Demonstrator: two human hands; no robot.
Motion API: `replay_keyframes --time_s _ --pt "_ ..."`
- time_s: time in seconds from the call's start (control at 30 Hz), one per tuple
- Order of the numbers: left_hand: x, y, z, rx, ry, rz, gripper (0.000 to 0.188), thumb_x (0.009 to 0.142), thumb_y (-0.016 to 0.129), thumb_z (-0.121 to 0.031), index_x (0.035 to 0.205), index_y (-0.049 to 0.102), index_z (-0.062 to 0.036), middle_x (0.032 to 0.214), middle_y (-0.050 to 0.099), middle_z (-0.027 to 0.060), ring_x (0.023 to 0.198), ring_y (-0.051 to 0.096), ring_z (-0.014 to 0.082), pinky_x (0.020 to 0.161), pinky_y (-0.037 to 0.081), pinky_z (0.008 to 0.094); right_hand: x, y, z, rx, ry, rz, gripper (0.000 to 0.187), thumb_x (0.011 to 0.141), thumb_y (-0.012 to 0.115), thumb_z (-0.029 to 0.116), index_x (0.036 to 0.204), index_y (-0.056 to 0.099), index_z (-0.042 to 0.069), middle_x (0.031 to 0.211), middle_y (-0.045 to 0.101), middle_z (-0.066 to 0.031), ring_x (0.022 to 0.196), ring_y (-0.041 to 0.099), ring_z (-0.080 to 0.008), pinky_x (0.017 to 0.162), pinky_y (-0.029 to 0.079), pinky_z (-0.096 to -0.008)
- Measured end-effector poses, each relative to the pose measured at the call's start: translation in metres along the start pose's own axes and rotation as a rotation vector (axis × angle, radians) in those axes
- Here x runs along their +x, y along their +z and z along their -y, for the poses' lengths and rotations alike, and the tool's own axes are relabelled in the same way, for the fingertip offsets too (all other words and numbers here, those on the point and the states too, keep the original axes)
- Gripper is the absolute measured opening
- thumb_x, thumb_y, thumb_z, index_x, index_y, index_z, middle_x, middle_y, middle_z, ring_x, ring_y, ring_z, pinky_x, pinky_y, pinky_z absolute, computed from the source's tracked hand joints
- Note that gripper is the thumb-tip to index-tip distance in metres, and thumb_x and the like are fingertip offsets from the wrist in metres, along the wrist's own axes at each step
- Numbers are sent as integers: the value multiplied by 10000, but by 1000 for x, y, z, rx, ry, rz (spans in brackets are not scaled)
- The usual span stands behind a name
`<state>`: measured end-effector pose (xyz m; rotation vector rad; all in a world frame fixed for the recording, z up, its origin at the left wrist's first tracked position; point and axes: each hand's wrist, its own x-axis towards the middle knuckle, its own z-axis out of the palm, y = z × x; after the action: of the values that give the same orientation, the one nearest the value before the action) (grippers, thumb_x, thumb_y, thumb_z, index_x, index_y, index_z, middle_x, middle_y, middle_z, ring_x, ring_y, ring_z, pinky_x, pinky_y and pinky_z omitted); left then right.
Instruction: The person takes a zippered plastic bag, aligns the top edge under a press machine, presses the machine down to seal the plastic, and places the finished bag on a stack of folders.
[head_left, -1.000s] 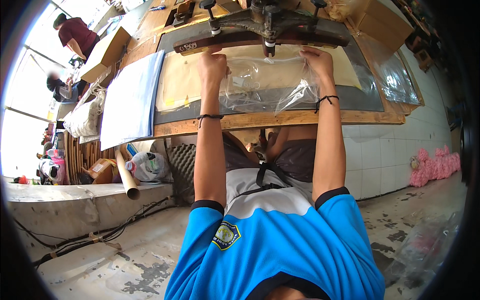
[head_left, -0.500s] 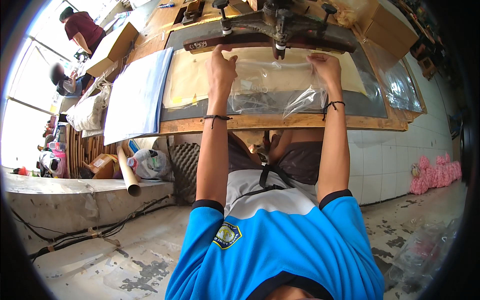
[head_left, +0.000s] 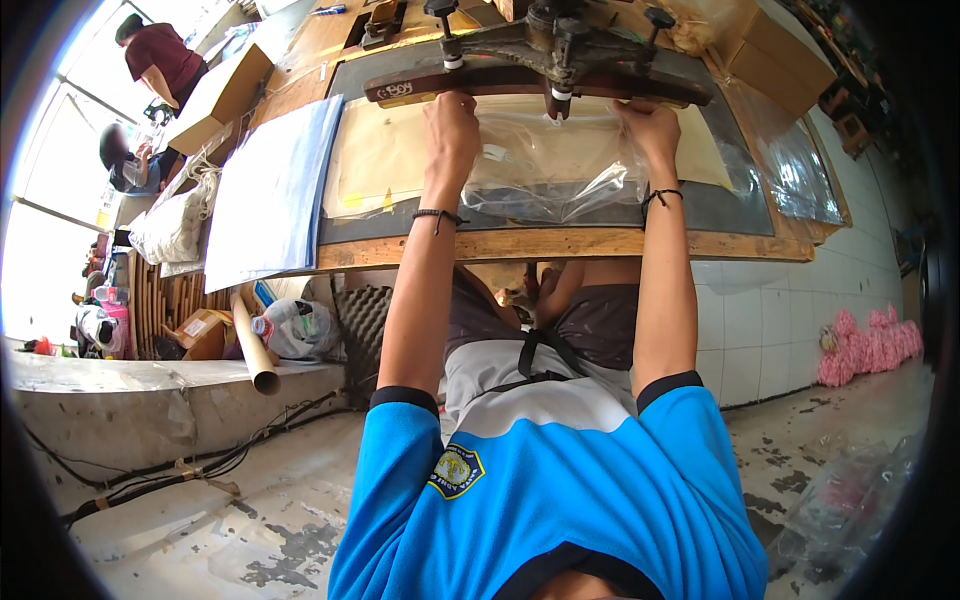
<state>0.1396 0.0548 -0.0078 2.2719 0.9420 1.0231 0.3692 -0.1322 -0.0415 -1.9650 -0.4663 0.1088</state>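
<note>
A clear plastic bag or sheet [head_left: 560, 175] is stretched between my hands over the work surface. My left hand [head_left: 453, 132] is closed on its upper left corner, and my right hand [head_left: 653, 132] pinches its upper right corner. Its lower edge hangs loose and wrinkled toward the table's front. Beneath it lies a pale yellow sheet [head_left: 380, 160] on a dark grey mat [head_left: 365, 228]. Just beyond my knuckles runs a long dark press bar [head_left: 500, 84], carried by a black metal frame [head_left: 540, 42] with knobs.
A stack of clear bluish sheets [head_left: 270, 190] overhangs the table's left front edge. At the right lies more clear plastic [head_left: 800, 180], with a cardboard box [head_left: 775, 60] behind it. Two people [head_left: 165, 60] are at the far left. Pink bundles [head_left: 870, 350] sit on the floor.
My left hand has gone from loosely spread fingers to a closed grip on the plastic's corner, shifting slightly right. The plastic now spans more tautly between both hands. My right hand stays nearly in place.
</note>
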Motion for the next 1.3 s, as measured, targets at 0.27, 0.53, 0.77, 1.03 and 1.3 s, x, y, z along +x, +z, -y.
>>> replay_keyframes --time_s 0.27,0.53,0.77,1.03,1.3 --pt "-6 -2 -4 -65 -144 -133 258 831 733 -108 931 614 98 852 683 285 854 686 426 733 528 458 -8 1 12 36 13 -61 356 739 888 295 753 702 -9 645 666 -54 551 609 -128 541 480 -280" --pt "0 3 5 -140 -178 -45 273 794 741 -105 915 604 97 820 660 286 820 656 446 721 502 471 -5 0 9 46 2 -108 357 727 897 272 762 671 -2 687 685 -71 579 619 -134 558 487 -284" --pt "3 11 18 -99 -200 -35 230 829 704 -106 921 637 93 868 670 290 856 644 468 741 497 487 -3 1 2 -30 -43 -115 390 717 888 306 774 662 -7 704 694 -110 622 652 -171 598 504 -309" --pt "1 3 14 -47 -205 -81 247 844 685 -152 889 685 91 793 685 263 765 696 360 680 515 429 -18 -1 23 213 31 -2 317 805 838 178 789 601 -32 699 652 -97 584 637 -143 522 505 -287" --pt "-1 -13 1 -100 -228 100 225 858 673 -145 933 687 67 800 672 269 782 664 420 740 511 463 -18 -20 24 92 55 159 261 893 749 177 964 649 -54 793 656 -61 645 622 -107 579 501 -256"
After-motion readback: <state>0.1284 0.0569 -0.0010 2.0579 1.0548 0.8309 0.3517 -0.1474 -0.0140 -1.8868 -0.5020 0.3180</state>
